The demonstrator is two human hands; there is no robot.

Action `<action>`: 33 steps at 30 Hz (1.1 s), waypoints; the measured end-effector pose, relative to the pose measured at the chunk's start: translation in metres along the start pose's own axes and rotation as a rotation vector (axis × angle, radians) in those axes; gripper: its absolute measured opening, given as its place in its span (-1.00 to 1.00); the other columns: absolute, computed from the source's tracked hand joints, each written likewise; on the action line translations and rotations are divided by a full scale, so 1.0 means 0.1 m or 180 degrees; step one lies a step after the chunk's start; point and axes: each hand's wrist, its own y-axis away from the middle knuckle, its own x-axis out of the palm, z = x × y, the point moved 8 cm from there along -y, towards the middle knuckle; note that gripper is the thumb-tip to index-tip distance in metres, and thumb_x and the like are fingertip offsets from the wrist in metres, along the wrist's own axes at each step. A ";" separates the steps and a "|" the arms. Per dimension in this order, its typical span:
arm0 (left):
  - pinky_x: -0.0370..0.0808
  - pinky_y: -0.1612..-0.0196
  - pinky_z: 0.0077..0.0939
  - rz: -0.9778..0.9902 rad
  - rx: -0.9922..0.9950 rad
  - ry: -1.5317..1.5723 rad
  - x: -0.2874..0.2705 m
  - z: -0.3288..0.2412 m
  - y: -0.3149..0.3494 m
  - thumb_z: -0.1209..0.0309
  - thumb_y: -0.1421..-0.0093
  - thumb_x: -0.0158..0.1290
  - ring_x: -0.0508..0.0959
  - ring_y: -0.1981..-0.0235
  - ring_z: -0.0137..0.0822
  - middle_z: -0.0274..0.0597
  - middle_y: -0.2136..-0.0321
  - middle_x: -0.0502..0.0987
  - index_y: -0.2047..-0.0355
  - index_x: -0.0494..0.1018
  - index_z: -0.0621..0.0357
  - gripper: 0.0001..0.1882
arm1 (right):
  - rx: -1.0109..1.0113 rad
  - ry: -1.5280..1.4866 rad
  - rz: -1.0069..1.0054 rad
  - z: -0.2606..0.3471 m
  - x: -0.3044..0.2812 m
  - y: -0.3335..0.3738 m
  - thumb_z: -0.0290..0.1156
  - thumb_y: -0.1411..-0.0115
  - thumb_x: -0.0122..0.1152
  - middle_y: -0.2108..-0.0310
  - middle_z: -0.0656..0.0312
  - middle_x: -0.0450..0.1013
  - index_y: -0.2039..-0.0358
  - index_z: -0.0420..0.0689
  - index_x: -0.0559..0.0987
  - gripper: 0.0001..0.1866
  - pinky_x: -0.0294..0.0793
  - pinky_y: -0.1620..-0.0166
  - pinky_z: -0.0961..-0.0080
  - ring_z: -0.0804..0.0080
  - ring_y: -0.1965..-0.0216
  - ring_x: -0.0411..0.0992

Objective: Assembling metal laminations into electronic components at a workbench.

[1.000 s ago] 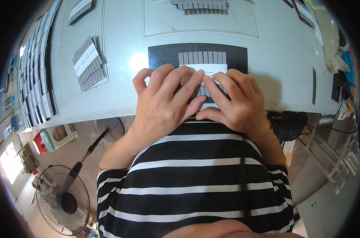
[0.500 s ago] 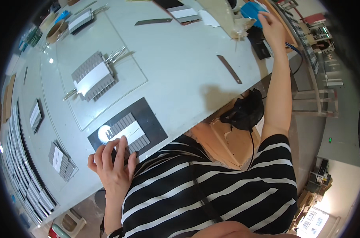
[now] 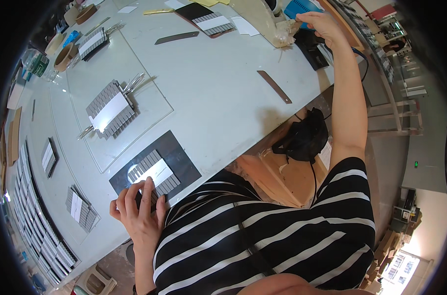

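Note:
On a black square plate [image 3: 184, 164] at the table's near edge lies a flat grey slatted piece [image 3: 167, 180] with a white band across it. My left hand [image 3: 140, 210] rests over its near left side, fingers bent and slightly apart, the index fingertip touching the white band. At the far right my right hand [image 3: 326, 30] is stretched out, thumb and fingertips drawn together beside a crumpled clear bit [image 3: 284, 37] on a beige holder [image 3: 255, 17]. What is between those fingertips is too small to make out. A blue object [image 3: 299, 7] is just behind them.
Farther left, a stack of slatted pieces [image 3: 110, 109] has metal wires at its ends. Single pieces [image 3: 80, 208] lie left of the plate, beside a long row [image 3: 41, 221] of them. Flat metal strips [image 3: 274, 87], tape rolls [image 3: 65, 56] and a plastic bottle [image 3: 38, 63] are on the table.
My right hand has shifted slightly left and up, its fingers now closer to the beige holder. My left hand stays on the slatted piece. The view has moved a little.

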 end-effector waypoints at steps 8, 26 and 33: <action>0.11 -0.18 -0.17 0.0077 0.0037 0.0042 -0.02 -0.06 0.01 0.31 -0.11 0.24 0.44 0.00 -0.17 -0.21 0.07 0.51 -0.08 0.55 0.02 -0.52 | 0.0219 -0.1056 0.0137 -0.53 0.11 0.14 -0.18 -0.21 0.35 0.50 0.41 0.52 0.36 -0.13 0.67 -0.74 0.34 0.46 0.66 0.70 0.52 0.37; 0.12 -0.08 -0.19 -0.0258 -0.0078 0.0332 -0.06 -0.08 -0.06 0.18 -0.13 0.22 0.44 0.06 -0.33 -0.38 0.11 0.48 0.00 0.52 0.05 -0.55 | -0.1523 -0.1560 0.1181 2.50 1.74 3.44 -0.37 -0.11 0.41 -0.04 0.23 0.41 0.34 -0.04 0.75 -0.89 0.21 -0.16 0.35 0.21 -0.08 0.18; 0.10 -0.11 -0.21 -0.0205 -0.0096 0.0390 -0.04 -0.07 -0.01 0.16 -0.13 0.24 0.42 0.04 -0.29 -0.35 0.08 0.48 -0.06 0.53 0.00 -0.51 | -0.1240 -0.1726 0.1211 2.48 1.72 3.49 -0.40 -0.15 0.39 0.03 0.23 0.45 0.31 -0.09 0.73 -0.90 0.29 -0.06 0.46 0.37 0.01 0.27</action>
